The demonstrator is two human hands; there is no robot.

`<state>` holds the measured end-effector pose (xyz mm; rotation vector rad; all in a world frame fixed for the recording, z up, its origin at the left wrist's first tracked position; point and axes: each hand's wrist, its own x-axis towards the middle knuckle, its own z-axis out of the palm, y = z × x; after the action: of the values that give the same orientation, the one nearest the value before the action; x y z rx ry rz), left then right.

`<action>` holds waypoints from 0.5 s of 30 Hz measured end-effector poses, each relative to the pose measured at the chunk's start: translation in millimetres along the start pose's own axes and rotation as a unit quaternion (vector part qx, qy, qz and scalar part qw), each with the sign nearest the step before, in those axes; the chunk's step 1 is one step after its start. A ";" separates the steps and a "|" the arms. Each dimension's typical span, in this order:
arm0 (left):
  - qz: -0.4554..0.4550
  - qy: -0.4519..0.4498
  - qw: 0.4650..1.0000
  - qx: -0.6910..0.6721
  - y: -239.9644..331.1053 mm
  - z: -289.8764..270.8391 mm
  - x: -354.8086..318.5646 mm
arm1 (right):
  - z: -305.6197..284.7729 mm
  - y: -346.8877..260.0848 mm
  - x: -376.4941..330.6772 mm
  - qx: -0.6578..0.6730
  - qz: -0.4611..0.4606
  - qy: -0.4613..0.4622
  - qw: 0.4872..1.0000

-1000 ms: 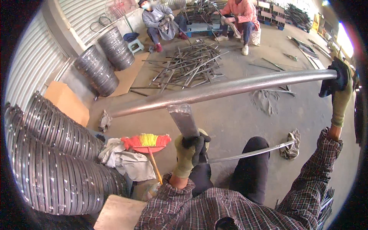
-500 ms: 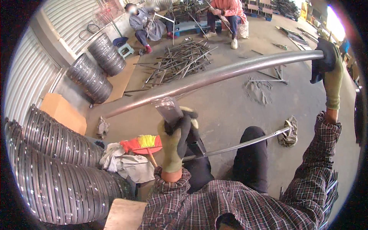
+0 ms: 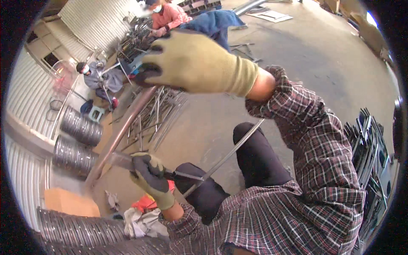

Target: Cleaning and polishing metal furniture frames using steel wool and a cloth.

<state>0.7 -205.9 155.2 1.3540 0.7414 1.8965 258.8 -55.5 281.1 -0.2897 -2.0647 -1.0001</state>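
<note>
In the head view, the gloved left hand [image 3: 149, 176] is clamped around a flat metal bar [image 3: 121, 160] beside a metal pipe [image 3: 124, 128] slanting above the floor's [image 3: 204, 131] left side. The right hand [image 3: 191, 63], well apart, overlaps the pipe's upper part; its grip is unclear.

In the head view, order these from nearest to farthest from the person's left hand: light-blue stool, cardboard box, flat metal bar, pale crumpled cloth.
1. Flat metal bar: in the left hand's grip.
2. Pale crumpled cloth: just below the hand in the picture.
3. Cardboard box: off to the left.
4. Light-blue stool: farther back, upper left.
</note>
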 end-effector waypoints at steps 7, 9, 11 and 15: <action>-0.014 0.097 0.995 0.024 -8.9 -2.1 2.2 | -81.0 200.8 -158.0 -0.183 0.207 -0.234 0.932; -0.010 0.085 0.996 0.013 -9.3 -2.6 8.2 | -119.1 226.4 -196.5 -0.274 0.120 -0.309 0.903; -0.016 0.087 0.996 -0.027 -12.1 -2.0 14.8 | -150.2 233.0 -211.6 -0.323 0.183 -0.218 0.902; -0.041 0.050 0.997 -0.029 -20.4 -3.5 12.9 | -162.3 188.6 -158.3 -0.163 0.324 0.114 0.925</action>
<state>-1.4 -183.6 145.7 1.1819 0.7740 1.9175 549.2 -30.2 325.8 -0.9162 -1.4256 -0.8938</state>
